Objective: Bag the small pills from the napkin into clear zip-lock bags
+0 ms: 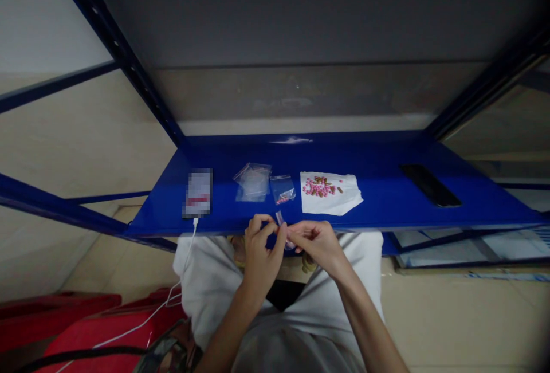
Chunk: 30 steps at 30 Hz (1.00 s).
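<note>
At the front edge of the blue shelf, my left hand and my right hand pinch a small clear plastic bag between them. Something pinkish shows through its lower part, mostly hidden by my fingers. Just beyond lies a zip bag with a few pink pills inside. To its left is a loose stack of flat clear zip bags. On the right, a white sheet of paper carries a pile of pink pills and several brownish-green capsules.
A phone with a lit screen and a white cable lies at the left of the blue shelf. A dark phone lies at the right. Blue uprights frame the shelf; a red stool stands lower left.
</note>
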Each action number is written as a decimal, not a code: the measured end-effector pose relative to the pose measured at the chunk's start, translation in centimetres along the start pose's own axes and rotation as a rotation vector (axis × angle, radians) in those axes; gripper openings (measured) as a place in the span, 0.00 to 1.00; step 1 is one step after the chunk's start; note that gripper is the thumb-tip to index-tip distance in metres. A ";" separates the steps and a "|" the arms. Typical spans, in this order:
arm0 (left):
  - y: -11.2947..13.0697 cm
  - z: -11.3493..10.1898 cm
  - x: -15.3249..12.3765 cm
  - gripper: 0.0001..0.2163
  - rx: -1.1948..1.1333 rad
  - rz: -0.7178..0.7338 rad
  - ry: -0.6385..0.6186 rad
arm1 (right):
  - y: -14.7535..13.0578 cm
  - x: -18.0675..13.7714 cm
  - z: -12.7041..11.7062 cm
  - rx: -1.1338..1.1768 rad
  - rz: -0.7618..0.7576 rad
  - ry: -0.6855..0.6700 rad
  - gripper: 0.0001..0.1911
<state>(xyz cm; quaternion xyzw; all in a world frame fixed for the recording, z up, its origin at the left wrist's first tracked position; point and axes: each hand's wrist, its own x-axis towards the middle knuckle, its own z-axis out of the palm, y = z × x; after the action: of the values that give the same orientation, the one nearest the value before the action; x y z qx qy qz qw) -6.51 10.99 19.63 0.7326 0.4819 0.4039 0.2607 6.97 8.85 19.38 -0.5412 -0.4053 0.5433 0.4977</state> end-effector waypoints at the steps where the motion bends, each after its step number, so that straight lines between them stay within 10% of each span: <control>1: 0.0 0.1 0.0 0.13 -0.027 0.000 -0.010 | 0.1 -0.1 0.0 -0.001 0.007 0.005 0.16; 30: 1.3 0.7 1.0 0.14 -0.125 0.013 -0.219 | -1.6 -1.0 -1.6 -0.151 -0.054 0.064 0.13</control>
<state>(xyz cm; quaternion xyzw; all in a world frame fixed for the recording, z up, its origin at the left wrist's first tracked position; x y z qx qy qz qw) -5.09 11.36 20.61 0.7577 0.4196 0.3526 0.3544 8.66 7.97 20.98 -0.5833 -0.4434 0.4798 0.4826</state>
